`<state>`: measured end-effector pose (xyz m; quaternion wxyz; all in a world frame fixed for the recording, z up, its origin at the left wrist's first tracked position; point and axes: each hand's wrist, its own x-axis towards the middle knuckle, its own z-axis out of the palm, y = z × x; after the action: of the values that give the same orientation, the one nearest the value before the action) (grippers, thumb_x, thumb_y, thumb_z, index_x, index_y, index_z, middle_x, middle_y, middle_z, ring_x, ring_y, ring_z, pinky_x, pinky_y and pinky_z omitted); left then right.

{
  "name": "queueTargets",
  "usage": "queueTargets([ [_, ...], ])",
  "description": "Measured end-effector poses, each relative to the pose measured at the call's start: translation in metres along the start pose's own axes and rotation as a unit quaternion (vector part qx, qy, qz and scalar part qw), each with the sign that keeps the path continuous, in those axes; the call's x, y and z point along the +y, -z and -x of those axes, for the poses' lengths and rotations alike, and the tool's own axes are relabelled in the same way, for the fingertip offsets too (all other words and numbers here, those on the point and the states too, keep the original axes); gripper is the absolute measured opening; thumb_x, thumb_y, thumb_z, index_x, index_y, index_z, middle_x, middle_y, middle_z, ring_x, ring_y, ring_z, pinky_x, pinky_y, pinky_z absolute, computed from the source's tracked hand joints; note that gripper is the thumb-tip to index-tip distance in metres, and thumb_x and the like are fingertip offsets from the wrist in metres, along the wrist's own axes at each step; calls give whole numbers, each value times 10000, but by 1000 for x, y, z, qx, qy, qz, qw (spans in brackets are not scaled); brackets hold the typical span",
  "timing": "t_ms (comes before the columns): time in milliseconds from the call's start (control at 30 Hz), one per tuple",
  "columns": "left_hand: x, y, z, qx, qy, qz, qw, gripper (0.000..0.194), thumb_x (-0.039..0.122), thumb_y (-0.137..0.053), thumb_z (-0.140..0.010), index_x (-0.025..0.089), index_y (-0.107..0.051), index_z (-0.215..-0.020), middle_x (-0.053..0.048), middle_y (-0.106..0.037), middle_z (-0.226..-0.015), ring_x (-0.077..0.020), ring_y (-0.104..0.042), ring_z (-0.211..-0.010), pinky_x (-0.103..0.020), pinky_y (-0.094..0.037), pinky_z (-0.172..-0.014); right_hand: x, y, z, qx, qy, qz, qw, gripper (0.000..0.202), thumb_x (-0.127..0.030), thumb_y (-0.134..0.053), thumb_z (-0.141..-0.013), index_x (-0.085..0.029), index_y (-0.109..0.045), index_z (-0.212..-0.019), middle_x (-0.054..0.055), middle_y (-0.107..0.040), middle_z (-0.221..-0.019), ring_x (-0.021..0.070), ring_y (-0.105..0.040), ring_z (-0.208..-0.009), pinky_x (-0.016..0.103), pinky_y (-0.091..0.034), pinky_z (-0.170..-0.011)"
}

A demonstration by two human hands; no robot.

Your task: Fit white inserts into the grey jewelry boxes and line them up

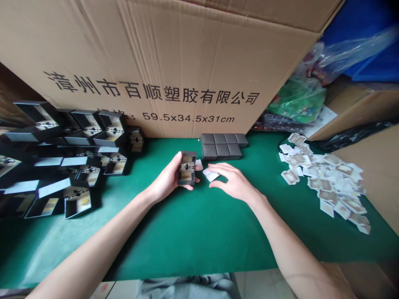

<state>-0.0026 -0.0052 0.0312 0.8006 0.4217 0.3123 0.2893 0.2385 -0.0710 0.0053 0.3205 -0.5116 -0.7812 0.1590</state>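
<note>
My left hand (pixel 166 180) is closed round an open black box (pixel 187 168), whose hinged inside faces up at the middle of the table. Just to its right, my right hand (pixel 230 180) has a small white insert (pixel 211 174) at its fingertips, with thumb and fingers somewhat apart. Another white piece (pixel 198 165) shows beside the box's right edge, partly hidden. Behind my hands, closed dark boxes (pixel 222 150) sit side by side in rows.
Several open black boxes (pixel 77 199) crowd the left side of the green table (pixel 193 236). White inserts (pixel 327 178) lie heaped at the right. A large carton (pixel 174 54) stands behind, with plastic bags (pixel 299 97) to its right.
</note>
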Motion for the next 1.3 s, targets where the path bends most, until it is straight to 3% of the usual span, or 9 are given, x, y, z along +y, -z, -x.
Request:
queueTargets([
  [133, 0, 0, 0, 3, 2, -7, 1000, 590, 640, -465, -953, 160, -588, -1273, -166, -704, -1235, -239, -755, -797, -278, -600, -516, -1, 2, -1, 15, 8, -18, 1000, 213, -194, -662, -936, -253, -753, -1119, 48, -745, -1203, 223, -689, -1154, 435, -580, -1007],
  [267, -2, 1, -1, 2, 1, -13, 1000, 591, 637, -478, -949, 155, -599, -1271, -164, -715, -1205, -243, -755, -788, -288, -596, -515, -4, -1, -2, 56, 0, -48, 997, 144, -221, -620, -963, -235, -762, -983, 41, -769, -1104, 197, -712, -1059, 395, -584, -961],
  [367, -3, 2, -1, -2, -4, -18, 1000, 599, 637, -484, -947, 151, -599, -1277, -170, -709, -1211, -246, -754, -787, -292, -595, -516, -8, -6, -4, 86, -48, -99, 990, 128, -284, -638, -954, -208, -739, -932, 50, -763, -983, 186, -710, -916, 340, -590, -819],
  [500, -3, 0, -1, -3, -1, -19, 1000, 608, 642, -471, -950, 138, -601, -1264, -176, -698, -1218, -241, -748, -789, -289, -591, -514, -14, -13, -8, 113, -151, -262, 946, 247, -422, -656, -928, -176, -684, -914, 42, -733, -831, 161, -685, -731, 280, -552, -647],
  [700, -3, -1, -1, 5, -2, -26, 1000, 585, 642, -473, -949, 139, -602, -1216, -177, -701, -1202, -235, -740, -774, -283, -586, -511, -14, -14, -11, 37, -212, -429, 877, 300, -458, -719, -867, -173, -666, -943, -38, -621, -609, 84, -515, -434, 218, -385, -418],
  [833, -3, -1, -1, -1, -1, -38, 999, 594, 654, -469, -945, 123, -619, -1165, -177, -716, -1147, -237, -740, -770, -277, -580, -514, -11, -12, -11, 23, -212, -461, 862, 364, -449, -745, -845, -148, -694, -1042, -26, -637, -576, 109, -578, -482, 222, -421, -443],
  [1033, -3, -2, -1, 22, 6, -56, 998, 610, 662, -481, -939, 131, -593, -1217, -151, -738, -1026, -247, -743, -771, -292, -584, -541, -8, -18, -13, 29, -208, -508, 835, 403, -445, -836, -758, -161, -723, -1021, 60, -764, -824, 175, -730, -736, 316, -600, -689],
  [1167, -4, -2, -1, 24, -2, -59, 998, 610, 661, -504, -931, 163, -564, -1279, -153, -728, -1104, -258, -740, -848, -307, -600, -597, -21, -25, -13, 78, -209, -464, 857, 332, -440, -830, -759, -160, -746, -916, 71, -779, -821, 201, -747, -755, 369, -628, -751],
  [1300, -6, -2, 1, 15, -33, -59, 998, 503, 599, -569, -928, 229, -582, -1269, -125, -676, -1265, -271, -706, -1000, -336, -617, -700, -40, -27, -8, 148, -93, -287, 942, 118, -295, -727, -873, -190, -773, -902, 70, -779, -942, 194, -744, -852, 339, -632, -795],
])
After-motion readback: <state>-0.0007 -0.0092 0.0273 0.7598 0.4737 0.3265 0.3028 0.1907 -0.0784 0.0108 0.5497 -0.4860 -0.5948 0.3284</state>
